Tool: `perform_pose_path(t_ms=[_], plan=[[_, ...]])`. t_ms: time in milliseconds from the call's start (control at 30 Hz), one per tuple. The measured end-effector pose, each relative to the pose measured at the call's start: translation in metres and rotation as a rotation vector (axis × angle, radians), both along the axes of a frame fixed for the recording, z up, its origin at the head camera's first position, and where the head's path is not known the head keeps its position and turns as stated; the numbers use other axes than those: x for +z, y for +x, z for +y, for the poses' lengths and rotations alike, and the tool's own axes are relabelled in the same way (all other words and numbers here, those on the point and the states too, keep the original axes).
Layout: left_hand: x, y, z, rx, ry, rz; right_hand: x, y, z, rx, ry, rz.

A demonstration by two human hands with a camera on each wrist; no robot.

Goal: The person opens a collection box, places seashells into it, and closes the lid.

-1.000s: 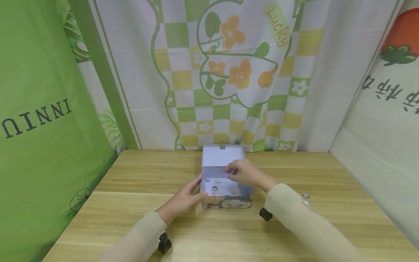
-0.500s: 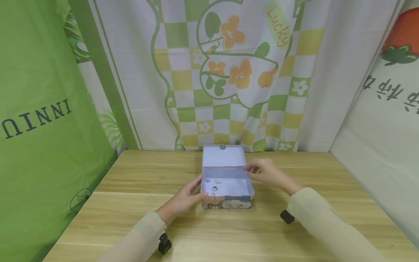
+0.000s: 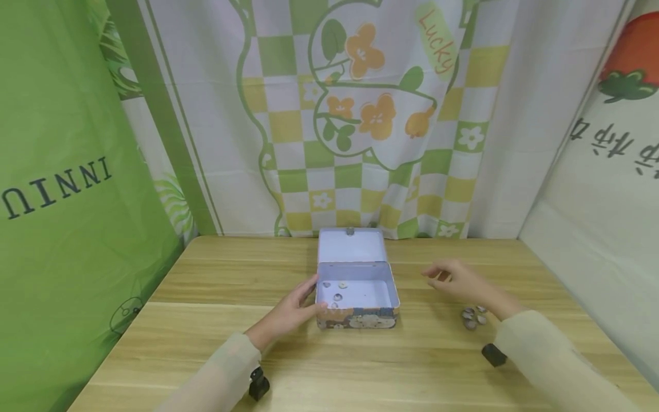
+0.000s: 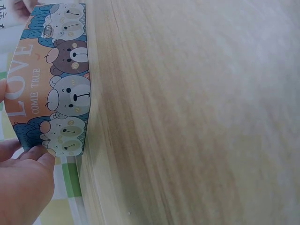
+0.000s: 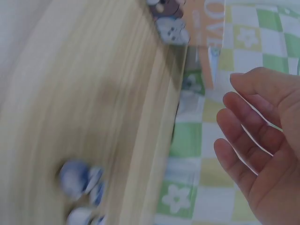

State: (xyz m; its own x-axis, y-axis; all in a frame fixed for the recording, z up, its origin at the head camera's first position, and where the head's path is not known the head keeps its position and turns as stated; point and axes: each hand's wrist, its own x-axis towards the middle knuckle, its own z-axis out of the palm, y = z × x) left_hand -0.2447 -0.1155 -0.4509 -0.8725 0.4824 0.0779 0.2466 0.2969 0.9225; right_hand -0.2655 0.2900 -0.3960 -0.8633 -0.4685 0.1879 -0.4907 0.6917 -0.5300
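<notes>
A tin box with cartoon bears on its side stands on the table, its lid tipped back. Several small, rounded, shell-like pieces lie in its left part. My left hand holds the box's left end, thumb at the front corner and fingers along the side; the left wrist view shows fingertips against the printed wall. To the right of the box, my right hand is in the air with loosely bent fingers and nothing between them. More small pieces lie in a cluster beneath its wrist.
The wooden table reaches back to a checked, flowered curtain. Green cloth hangs on the left and a pale cloth on the right. Black wrist devices are worn under both sleeves.
My right hand has moved from over the box out to the right, toward the loose pieces, which are now uncovered. The left hand and box have stayed put.
</notes>
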Motion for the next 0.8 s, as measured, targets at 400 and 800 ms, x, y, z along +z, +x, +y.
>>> perform_pose_path(t_ms=[400,800], plan=[[0.0,-0.001,0.0,0.008,0.019,0.005,-0.025,0.014,0.056,-0.081,0.045,-0.054],[0.002,0.001,0.0,0.0,0.023,0.012,-0.053,0.024,0.096,-0.159,0.069,-0.107]])
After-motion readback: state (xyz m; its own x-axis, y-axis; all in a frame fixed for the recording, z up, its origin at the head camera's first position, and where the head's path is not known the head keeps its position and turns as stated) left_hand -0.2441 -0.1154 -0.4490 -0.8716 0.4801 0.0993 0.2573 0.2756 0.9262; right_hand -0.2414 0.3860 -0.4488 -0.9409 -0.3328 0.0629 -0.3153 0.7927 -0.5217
